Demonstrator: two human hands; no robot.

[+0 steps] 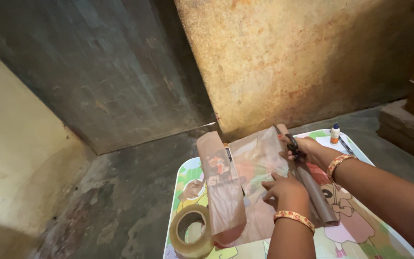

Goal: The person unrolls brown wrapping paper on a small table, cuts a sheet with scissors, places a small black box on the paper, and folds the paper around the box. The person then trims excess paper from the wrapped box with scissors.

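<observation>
A sheet of thin brown paper [252, 163] lies over a book on a small colourful table [360, 230], with a rolled part of the paper [318, 196] running along its right side. My left hand [286, 189] presses flat on the paper near its middle. My right hand [307, 149] grips a pair of dark scissors [288, 139] at the sheet's far right edge, the blades pointing away from me. Both wrists wear orange patterned bangles.
A roll of clear packing tape [191, 231] sits at the table's near left corner, a torn paper scrap [191, 189] behind it. A small glue bottle with an orange cap [334, 134] and a pen [346, 145] stand at the far right. Stained walls and a concrete floor surround the table.
</observation>
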